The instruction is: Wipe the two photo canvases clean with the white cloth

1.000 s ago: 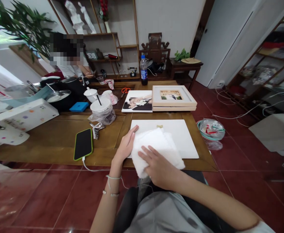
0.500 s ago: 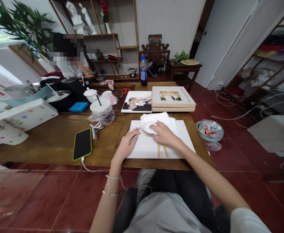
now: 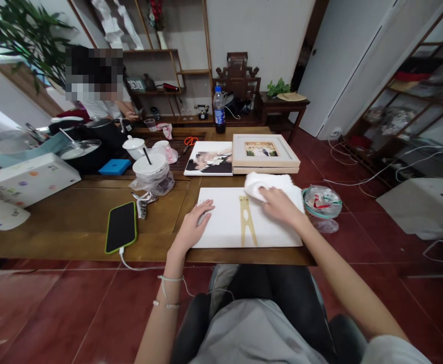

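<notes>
A flat white rectangular panel (image 3: 221, 222) lies on the wooden table in front of me, with a gold A-shaped piece (image 3: 243, 208) on its upward face. My right hand (image 3: 282, 208) grips a bunched white cloth (image 3: 254, 182) and presses it on the panel's far right part. Part of the cloth spreads out to the right beyond my fingers. At the panel's left edge rests my left hand (image 3: 193, 226), its fingers stretched out and holding nothing.
Behind the panel lie framed pictures (image 3: 293, 162) and a photo print (image 3: 196, 173). A bottle (image 3: 219, 112), lidded cup (image 3: 151, 167) and charging phone (image 3: 121, 227) stand or lie on the table (image 3: 160, 240). A person (image 3: 100, 103) sits at the far left.
My right hand has moved the cloth to the right across the panel, uncovering more of the gold A-shaped piece. My left hand stays at the left edge. The view has shifted slightly.
</notes>
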### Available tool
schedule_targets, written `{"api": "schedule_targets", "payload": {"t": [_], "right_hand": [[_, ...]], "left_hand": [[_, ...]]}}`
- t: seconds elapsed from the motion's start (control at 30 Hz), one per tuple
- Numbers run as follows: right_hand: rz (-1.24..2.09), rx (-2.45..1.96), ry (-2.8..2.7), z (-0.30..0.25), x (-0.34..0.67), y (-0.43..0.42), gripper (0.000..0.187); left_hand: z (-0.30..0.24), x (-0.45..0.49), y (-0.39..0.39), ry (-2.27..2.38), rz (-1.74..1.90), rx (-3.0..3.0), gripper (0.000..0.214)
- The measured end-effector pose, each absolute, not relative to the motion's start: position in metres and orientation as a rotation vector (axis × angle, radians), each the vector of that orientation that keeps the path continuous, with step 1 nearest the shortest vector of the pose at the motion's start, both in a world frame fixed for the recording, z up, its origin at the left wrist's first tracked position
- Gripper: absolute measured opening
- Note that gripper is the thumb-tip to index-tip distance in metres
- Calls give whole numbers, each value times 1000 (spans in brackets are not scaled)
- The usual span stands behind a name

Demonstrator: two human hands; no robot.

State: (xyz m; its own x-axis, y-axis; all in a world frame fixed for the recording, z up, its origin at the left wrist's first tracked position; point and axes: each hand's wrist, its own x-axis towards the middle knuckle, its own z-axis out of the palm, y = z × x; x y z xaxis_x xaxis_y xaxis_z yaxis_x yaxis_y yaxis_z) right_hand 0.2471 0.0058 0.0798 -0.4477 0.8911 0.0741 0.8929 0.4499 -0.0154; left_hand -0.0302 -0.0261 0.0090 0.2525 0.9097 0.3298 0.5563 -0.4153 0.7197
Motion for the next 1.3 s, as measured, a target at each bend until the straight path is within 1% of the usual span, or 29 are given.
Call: {"api": "schedule_targets", "payload": {"t": [0.17, 0.23, 0.3, 0.37, 0.47, 0.57, 0.63, 0.73, 0.83, 0.93, 1.03, 1.17, 1.3], "right_hand": [[-149, -1838, -2512, 68, 315, -18, 27], [-175, -1786, -2512, 63, 318, -29, 27], [-165, -1638, -2524, 59, 309, -44, 31], [-95, -1461, -2546, 58, 293, -66, 34], [127, -1239, -2627, 62, 276, -103, 36], [323, -1209, -2675, 71, 276, -126, 36], [375, -1276, -2643, 74, 283, -124, 36], [357, -1329, -2562, 69, 290, -97, 35], [278, -1332, -2521, 58, 289, -54, 35], [160, -1286, -2527, 48, 282, -10, 39], [59, -1246, -2544, 43, 278, 15, 41], [61, -1266, -2550, 46, 275, -3, 42], [209, -1246, -2640, 64, 274, -72, 37]], "left_hand": [[9, -29, -26, 1331, 1015, 2074, 28], [9, -29, -26, 1331, 1017, 2077, 28], [8, -30, -26, 1333, 1020, 2079, 28], [6, -30, -25, 1330, 1023, 2082, 28], [4, -31, -25, 1315, 1037, 2090, 28], [2, -31, -24, 1298, 1052, 2094, 27], [1, -31, -24, 1290, 1054, 2094, 26], [0, -32, -23, 1290, 1045, 2086, 27], [1, -32, -23, 1294, 1034, 2084, 27], [2, -32, -23, 1294, 1030, 2086, 27], [3, -32, -24, 1300, 1024, 2088, 27], [4, -31, -25, 1312, 1027, 2078, 26], [6, -29, -25, 1331, 1021, 2060, 26]]}}
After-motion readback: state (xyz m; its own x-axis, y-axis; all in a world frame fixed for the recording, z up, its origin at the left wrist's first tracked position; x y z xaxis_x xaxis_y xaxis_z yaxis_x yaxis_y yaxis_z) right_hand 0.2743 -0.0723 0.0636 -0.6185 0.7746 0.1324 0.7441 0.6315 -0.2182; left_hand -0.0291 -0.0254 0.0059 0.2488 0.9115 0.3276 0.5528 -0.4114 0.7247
